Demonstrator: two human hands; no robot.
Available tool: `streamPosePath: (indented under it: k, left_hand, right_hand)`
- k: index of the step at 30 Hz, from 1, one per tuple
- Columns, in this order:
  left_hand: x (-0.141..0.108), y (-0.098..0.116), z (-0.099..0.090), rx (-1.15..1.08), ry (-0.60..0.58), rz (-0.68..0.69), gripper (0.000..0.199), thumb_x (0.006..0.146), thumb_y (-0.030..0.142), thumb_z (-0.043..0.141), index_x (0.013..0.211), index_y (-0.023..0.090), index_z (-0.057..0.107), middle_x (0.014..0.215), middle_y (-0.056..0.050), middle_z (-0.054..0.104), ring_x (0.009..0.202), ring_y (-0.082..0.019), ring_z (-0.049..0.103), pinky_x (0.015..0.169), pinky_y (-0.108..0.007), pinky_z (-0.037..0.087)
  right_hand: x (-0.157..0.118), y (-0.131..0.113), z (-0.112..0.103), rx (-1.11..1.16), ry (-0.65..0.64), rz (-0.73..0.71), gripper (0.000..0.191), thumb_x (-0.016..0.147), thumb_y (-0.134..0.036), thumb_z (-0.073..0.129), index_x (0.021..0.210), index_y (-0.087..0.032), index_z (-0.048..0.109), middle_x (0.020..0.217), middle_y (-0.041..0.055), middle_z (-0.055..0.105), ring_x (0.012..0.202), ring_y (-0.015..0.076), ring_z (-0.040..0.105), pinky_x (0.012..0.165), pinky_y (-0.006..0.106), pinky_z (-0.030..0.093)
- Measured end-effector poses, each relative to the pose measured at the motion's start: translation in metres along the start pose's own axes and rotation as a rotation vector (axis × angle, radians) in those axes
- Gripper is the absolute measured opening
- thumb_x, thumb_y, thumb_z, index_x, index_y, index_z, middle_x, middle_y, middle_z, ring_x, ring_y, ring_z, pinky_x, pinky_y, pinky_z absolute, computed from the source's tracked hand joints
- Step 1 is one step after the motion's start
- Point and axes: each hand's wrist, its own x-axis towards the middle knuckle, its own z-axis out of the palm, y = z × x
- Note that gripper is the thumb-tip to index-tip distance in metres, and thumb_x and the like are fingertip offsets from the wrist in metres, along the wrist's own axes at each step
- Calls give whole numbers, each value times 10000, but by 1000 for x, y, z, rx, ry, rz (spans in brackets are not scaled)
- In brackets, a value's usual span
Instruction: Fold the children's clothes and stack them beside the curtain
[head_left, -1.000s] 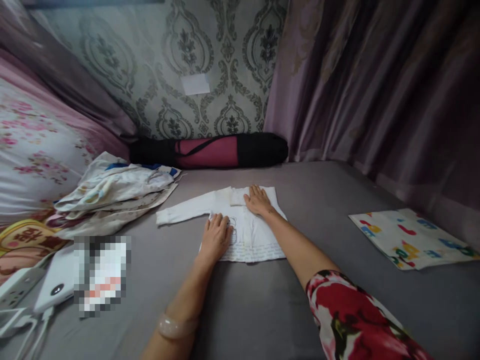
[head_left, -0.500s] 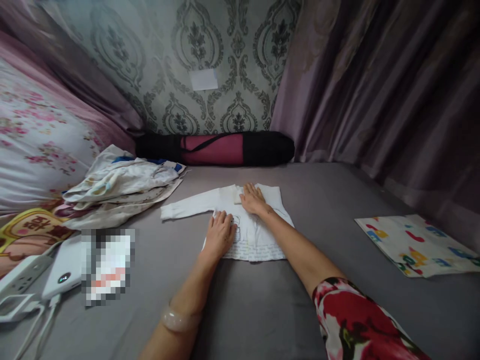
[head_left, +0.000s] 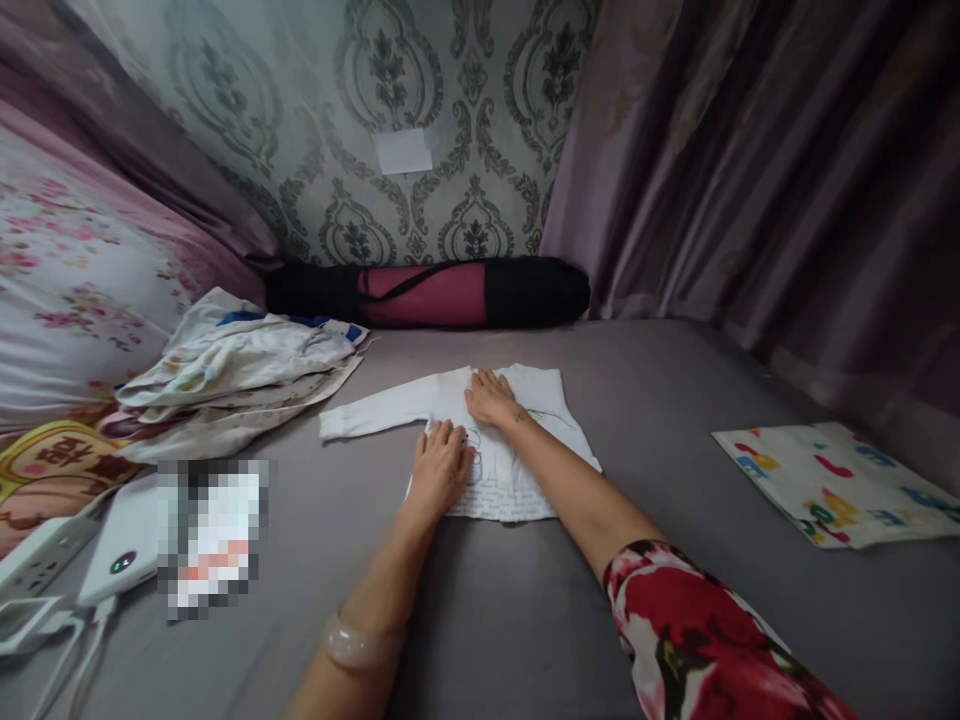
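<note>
A small white long-sleeved shirt [head_left: 555, 420] lies flat on the grey bed sheet [head_left: 525, 610]. One sleeve [head_left: 375, 411] stretches out to the left; the right side looks folded inward. My left hand [head_left: 441, 464] rests palm down on the shirt's lower left part, fingers spread. My right hand [head_left: 491, 396] lies flat near the collar, fingers pointing left. Neither hand grips the cloth. A pale bangle [head_left: 358, 645] is on my left wrist.
A pile of light clothes [head_left: 240, 365] lies at the left by a floral pillow [head_left: 67, 300]. A black and maroon roll bag [head_left: 427, 293] lies along the wall. A folded colourful printed cloth [head_left: 832, 480] lies at the right. A power strip [head_left: 37, 560] and white device [head_left: 124, 545] lie at the near left.
My right hand has slid leftward across the shirt's top toward the collar. My left hand stays pressed on the lower part. The view shifted slightly.
</note>
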Motion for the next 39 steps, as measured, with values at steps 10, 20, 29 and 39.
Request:
streamPosePath:
  k: [10, 20, 29, 39]
  left_hand:
    - [2, -6, 7, 9, 91, -7, 338, 937, 196, 391, 1251, 121, 492, 1403, -197, 511, 1370, -311, 417, 1120, -499, 342]
    - [1, -6, 6, -21, 78, -7, 308, 953, 237, 399, 1228, 147, 504, 1406, -181, 512, 1365, -309, 421, 1119, -526, 330]
    - [2, -1, 3, -63, 65, 18, 317, 966, 335, 418, 1241, 200, 498, 1420, -142, 497, 1381, -285, 385, 1129, -545, 297]
    - [-1, 2, -4, -55, 39, -12, 270, 962, 318, 424, 1184, 201, 524, 1388, -139, 507, 1376, -302, 384, 1121, -546, 302]
  right_hand:
    - [15, -17, 25, 17, 106, -91, 640, 997, -378, 222, 1504, 5, 297, 1600, 159, 235, 1486, 239, 164, 1202, 403, 85]
    - [18, 0, -1, 107, 26, -73, 628, 1017, -415, 154, 1523, -69, 292, 1608, 119, 240, 1487, 227, 168, 1202, 415, 99]
    - [-1, 30, 11, 2, 84, -3, 572, 1013, -404, 187, 1532, -196, 310, 1601, 82, 280, 1480, 245, 179, 1193, 463, 91]
    - [4, 47, -7, 102, -9, 32, 630, 1012, -440, 89, 1557, -155, 225, 1631, 85, 176, 1502, 210, 99, 1198, 423, 67]
